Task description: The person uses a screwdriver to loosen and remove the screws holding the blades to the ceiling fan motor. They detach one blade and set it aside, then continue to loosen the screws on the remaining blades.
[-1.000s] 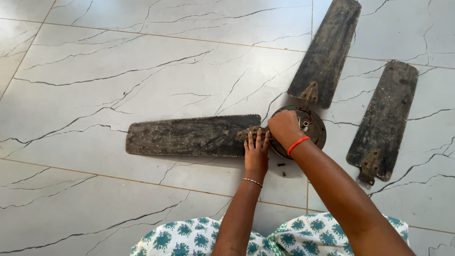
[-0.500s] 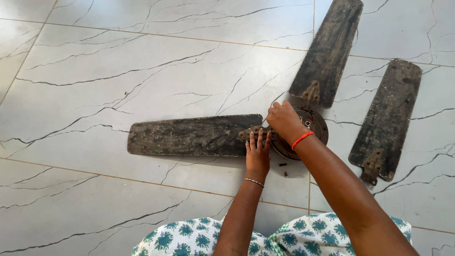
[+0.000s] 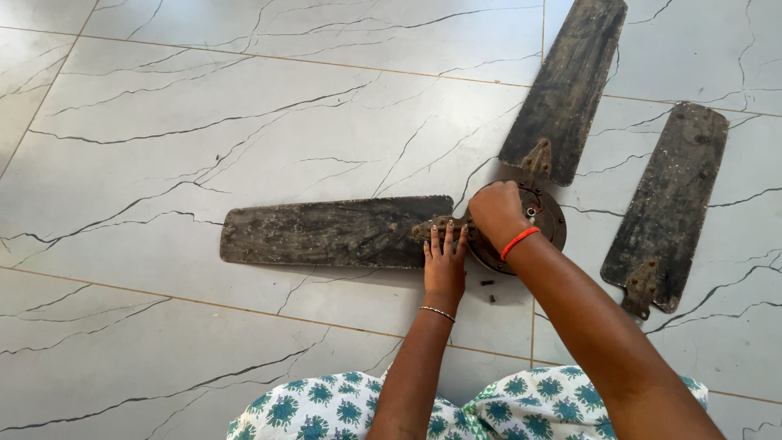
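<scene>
Item: ceiling-fan hub (image 3: pixel 544 218), mid-floor, two grimy blades attached. My left hand (image 3: pixel 445 262), fingers flat, pins the blade bracket (image 3: pixel 440 226); my right hand (image 3: pixel 497 213) is curled over the hub, its contents hidden. I judge steady downward pressure prevents slipping. Loose screws (image 3: pixel 489 291) beside.

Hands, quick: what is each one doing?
Left hand: open, fingers flat on the blade bracket.
Right hand: closed on the fan hub; what it grips cannot be told.
</scene>
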